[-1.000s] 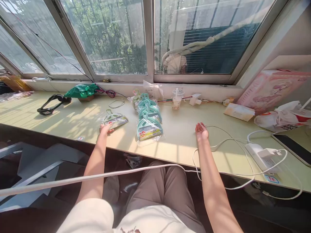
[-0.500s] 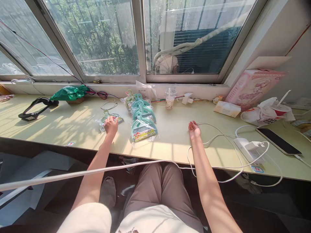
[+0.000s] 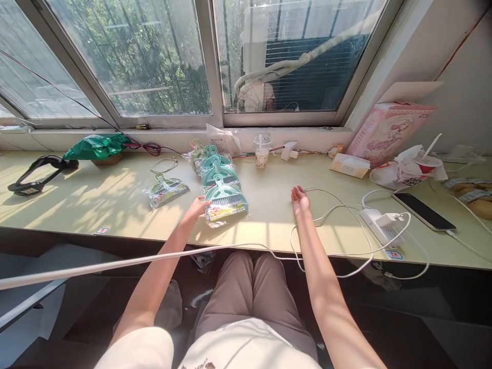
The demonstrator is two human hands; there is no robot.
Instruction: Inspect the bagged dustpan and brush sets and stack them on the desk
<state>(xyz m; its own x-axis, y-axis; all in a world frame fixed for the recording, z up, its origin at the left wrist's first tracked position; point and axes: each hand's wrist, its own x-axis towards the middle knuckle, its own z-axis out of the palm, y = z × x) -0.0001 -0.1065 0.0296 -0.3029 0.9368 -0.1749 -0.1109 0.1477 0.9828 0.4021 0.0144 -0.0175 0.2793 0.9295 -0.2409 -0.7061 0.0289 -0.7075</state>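
My left hand (image 3: 199, 206) is at the left edge of the front dustpan-and-brush set (image 3: 226, 201), its fingers closed on the clear wrapper there. The set is mint green with a grey-bristled brush and a yellow label, and it lies flat. Behind it, more wrapped green sets (image 3: 218, 168) overlap in a row. Another wrapped dustpan-and-brush set (image 3: 167, 190) lies apart on the left. Palm up on the table, my right hand (image 3: 300, 202) rests with loosely curled fingers and nothing in it, beside a white cable (image 3: 333, 193).
A plastic cup (image 3: 262, 152) stands by the window sill. To the right are a power strip (image 3: 378, 225), a phone (image 3: 424, 211), a tissue pack (image 3: 349, 165) and a pink box (image 3: 391, 130). On the left lie a black headset (image 3: 40, 174) and a green bag (image 3: 96, 146). A white cable crosses before me.
My left hand has left the set on the left and moved right to the front set, which has shifted slightly right. My right hand stays put. The view has turned slightly right.
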